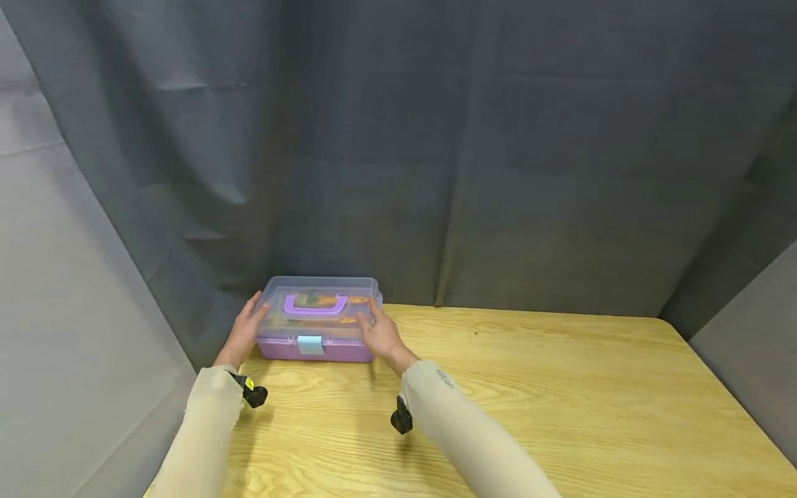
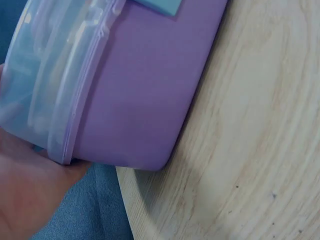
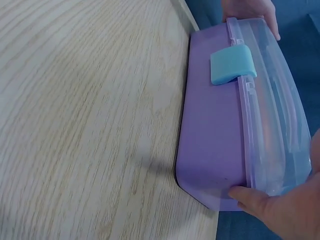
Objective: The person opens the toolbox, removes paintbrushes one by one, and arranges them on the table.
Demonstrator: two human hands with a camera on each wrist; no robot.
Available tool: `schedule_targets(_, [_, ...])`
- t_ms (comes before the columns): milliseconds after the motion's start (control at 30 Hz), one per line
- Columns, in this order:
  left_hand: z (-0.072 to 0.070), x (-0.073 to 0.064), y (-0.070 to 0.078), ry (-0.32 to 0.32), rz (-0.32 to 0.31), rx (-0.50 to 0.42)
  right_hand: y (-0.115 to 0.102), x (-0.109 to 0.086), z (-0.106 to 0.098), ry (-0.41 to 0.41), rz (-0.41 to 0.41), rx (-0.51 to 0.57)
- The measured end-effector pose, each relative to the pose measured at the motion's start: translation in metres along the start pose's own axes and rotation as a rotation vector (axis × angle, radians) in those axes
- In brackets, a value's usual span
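On the table [image 1: 560,401] by its back-left edges, left hand [image 1: 243,335] and right hand [image 1: 381,337] seemingly grip the purple box [image 1: 342,351] — some fingers hidden — with room rightward.

Box [image 1: 324,328] on tbl [image 1: 560,387], back L (curtain [image 1: 361,159] behind), handle [image 1: 315,311] atop, latch [image 1: 310,345] at frt

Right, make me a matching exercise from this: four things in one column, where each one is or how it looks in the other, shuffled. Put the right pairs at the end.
Things
1. latch
2. handle
3. left hand
4. right hand

Places and looks
A. at the right end of the box
B. purple, on top of the clear lid
C. light blue, on the side facing the person
D. at the left end of the box

Right pairs: 1-C, 2-B, 3-D, 4-A
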State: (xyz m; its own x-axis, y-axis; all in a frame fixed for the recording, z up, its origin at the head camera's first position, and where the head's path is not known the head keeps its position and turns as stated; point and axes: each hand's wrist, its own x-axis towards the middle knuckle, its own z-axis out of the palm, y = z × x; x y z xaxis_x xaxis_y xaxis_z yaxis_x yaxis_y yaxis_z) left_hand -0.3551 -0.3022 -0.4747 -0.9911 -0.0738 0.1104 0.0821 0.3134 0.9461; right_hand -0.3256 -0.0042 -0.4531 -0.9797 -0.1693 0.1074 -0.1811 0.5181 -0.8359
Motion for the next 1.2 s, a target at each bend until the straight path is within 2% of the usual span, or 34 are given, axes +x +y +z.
schedule_targets(267, [0.001, -0.003, 0.0, -0.043, 0.012, -0.042, 0.002, 0.001, -0.004, -0.016, 0.028, -0.008])
schedule_targets(433, [0.004, -0.004, 0.002, -0.061, 0.009, -0.004, 0.003, -0.002, -0.009, -0.024, 0.04, -0.011])
schedule_targets(533, [0.006, -0.005, 0.005, -0.064, 0.03, 0.015, 0.003, -0.006, -0.013, -0.019, 0.048, -0.028])
schedule_targets(700, [0.007, -0.007, 0.006, -0.062, 0.054, -0.018, 0.0, -0.021, -0.019, -0.006, 0.033, -0.051])
schedule_targets(800, [0.01, -0.014, 0.005, -0.08, 0.062, -0.039, 0.001, -0.034, -0.022, 0.001, 0.02, -0.07])
schedule_targets(1000, [0.02, -0.036, 0.009, -0.12, 0.073, -0.092, 0.006, -0.059, -0.032, -0.01, 0.017, -0.124])
schedule_targets(1067, [0.023, -0.043, 0.012, -0.132, 0.069, -0.073, 0.007, -0.065, -0.036, -0.014, 0.018, -0.139])
schedule_targets(1200, [0.03, -0.053, 0.017, -0.143, 0.077, 0.031, 0.01, -0.076, -0.043, 0.004, -0.004, -0.178])
